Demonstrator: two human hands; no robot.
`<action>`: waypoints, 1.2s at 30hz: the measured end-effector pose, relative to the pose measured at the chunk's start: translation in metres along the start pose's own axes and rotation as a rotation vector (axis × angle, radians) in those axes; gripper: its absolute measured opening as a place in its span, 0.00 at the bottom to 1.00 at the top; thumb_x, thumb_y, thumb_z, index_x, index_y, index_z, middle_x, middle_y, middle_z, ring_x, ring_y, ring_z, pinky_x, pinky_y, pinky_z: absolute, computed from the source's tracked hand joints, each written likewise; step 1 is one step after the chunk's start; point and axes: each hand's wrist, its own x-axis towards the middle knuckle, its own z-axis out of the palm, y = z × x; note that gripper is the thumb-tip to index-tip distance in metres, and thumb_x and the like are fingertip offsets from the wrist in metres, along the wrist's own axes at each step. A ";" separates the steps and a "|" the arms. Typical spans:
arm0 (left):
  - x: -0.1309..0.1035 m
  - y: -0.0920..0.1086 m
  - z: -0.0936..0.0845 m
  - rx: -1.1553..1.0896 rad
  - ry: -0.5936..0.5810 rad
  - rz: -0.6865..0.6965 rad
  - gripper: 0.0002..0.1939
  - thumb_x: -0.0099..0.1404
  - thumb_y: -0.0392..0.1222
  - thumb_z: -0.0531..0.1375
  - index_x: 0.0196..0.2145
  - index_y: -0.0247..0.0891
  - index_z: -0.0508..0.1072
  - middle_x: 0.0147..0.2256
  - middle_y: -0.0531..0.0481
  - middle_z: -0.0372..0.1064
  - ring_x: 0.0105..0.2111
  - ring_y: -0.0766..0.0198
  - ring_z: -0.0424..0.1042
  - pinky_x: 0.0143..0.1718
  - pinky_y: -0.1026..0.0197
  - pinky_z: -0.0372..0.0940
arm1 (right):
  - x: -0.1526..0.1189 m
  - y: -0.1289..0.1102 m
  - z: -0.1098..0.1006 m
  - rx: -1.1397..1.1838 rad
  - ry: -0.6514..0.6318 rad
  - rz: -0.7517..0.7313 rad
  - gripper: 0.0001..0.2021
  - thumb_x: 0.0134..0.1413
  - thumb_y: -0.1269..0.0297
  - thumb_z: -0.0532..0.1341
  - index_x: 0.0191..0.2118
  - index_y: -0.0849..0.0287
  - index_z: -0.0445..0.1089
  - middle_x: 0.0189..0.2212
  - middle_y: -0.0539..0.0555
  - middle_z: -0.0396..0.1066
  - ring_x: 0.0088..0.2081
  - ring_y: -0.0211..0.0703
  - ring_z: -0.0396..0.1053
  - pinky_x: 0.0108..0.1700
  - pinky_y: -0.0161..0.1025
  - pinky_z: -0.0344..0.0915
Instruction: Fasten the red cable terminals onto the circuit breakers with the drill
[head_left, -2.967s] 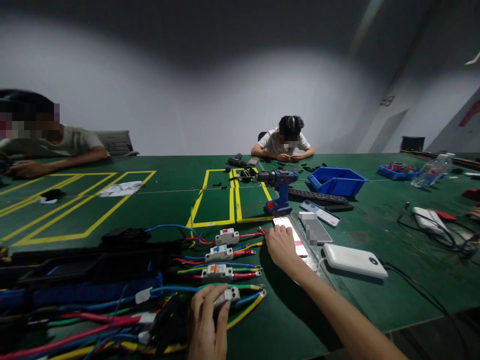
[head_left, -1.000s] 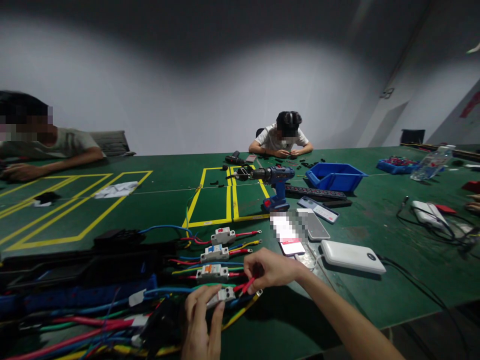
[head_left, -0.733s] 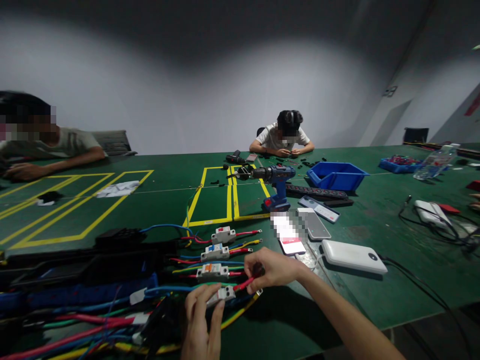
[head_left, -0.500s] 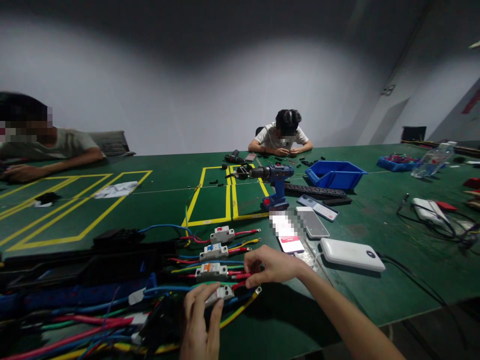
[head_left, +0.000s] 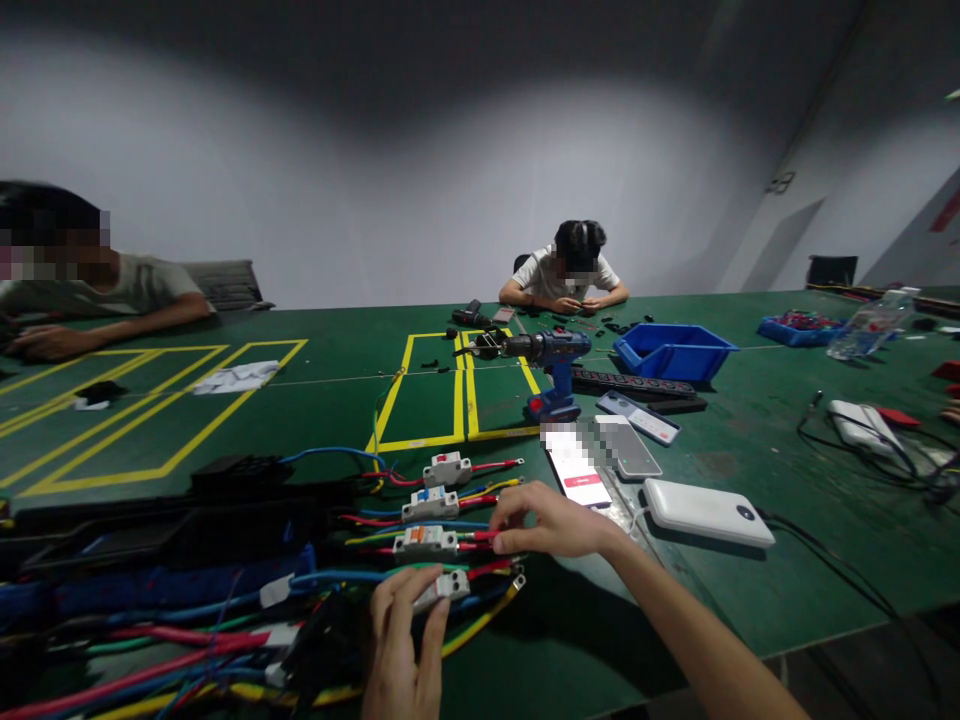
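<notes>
One green table (head_left: 330, 410) bears four breakers (head_left: 425, 542) in a column. Two hands are there: the right hand (head_left: 553, 520) has thumb and forefinger at one red lead, gripping or merely touching, I cannot tell; the left hand (head_left: 401, 640) clasps the nearest breaker (head_left: 453, 586), long axis left-right, two-holed end pointing right. The red lead (head_left: 484, 536) leaves the orange-switched breaker.

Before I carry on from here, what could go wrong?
The nearest breaker could twist if the left hand loosens its grip. The right hand, close to the red wires at the orange-switch breaker, might disturb them. The yellow wire protrudes nearby and could snag that hand.
</notes>
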 end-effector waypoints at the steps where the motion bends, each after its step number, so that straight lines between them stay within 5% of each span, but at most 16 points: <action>1: 0.000 0.000 0.000 0.007 -0.004 0.006 0.17 0.68 0.51 0.54 0.51 0.45 0.72 0.51 0.45 0.66 0.52 0.57 0.69 0.53 0.51 0.68 | 0.000 -0.001 0.000 -0.005 0.005 -0.010 0.18 0.59 0.48 0.62 0.41 0.59 0.77 0.34 0.52 0.73 0.36 0.38 0.67 0.37 0.33 0.60; 6: 0.001 -0.002 -0.001 0.031 -0.008 0.046 0.16 0.69 0.49 0.55 0.51 0.47 0.71 0.50 0.46 0.66 0.52 0.58 0.70 0.51 0.52 0.70 | 0.000 -0.002 0.001 0.106 0.002 0.063 0.20 0.53 0.49 0.67 0.46 0.58 0.73 0.33 0.49 0.72 0.32 0.36 0.67 0.33 0.31 0.60; 11: 0.002 0.001 -0.002 0.016 -0.003 0.059 0.16 0.69 0.49 0.54 0.51 0.46 0.72 0.49 0.45 0.67 0.51 0.58 0.71 0.50 0.52 0.71 | 0.000 0.002 0.005 0.223 -0.083 0.092 0.19 0.51 0.49 0.68 0.37 0.61 0.73 0.29 0.49 0.72 0.30 0.36 0.68 0.32 0.32 0.62; 24: 0.002 0.009 -0.001 -0.031 0.030 0.001 0.17 0.69 0.52 0.53 0.49 0.44 0.73 0.50 0.44 0.66 0.52 0.57 0.69 0.56 0.48 0.67 | -0.001 0.000 0.004 0.202 -0.152 0.057 0.16 0.50 0.52 0.69 0.37 0.61 0.74 0.27 0.48 0.70 0.28 0.34 0.66 0.32 0.31 0.62; 36: 0.001 -0.002 -0.002 0.060 -0.010 0.085 0.16 0.69 0.48 0.55 0.52 0.47 0.70 0.50 0.46 0.65 0.51 0.59 0.71 0.51 0.53 0.71 | -0.002 0.003 0.005 0.203 -0.189 0.045 0.17 0.46 0.53 0.72 0.36 0.60 0.73 0.27 0.46 0.69 0.28 0.33 0.64 0.31 0.29 0.61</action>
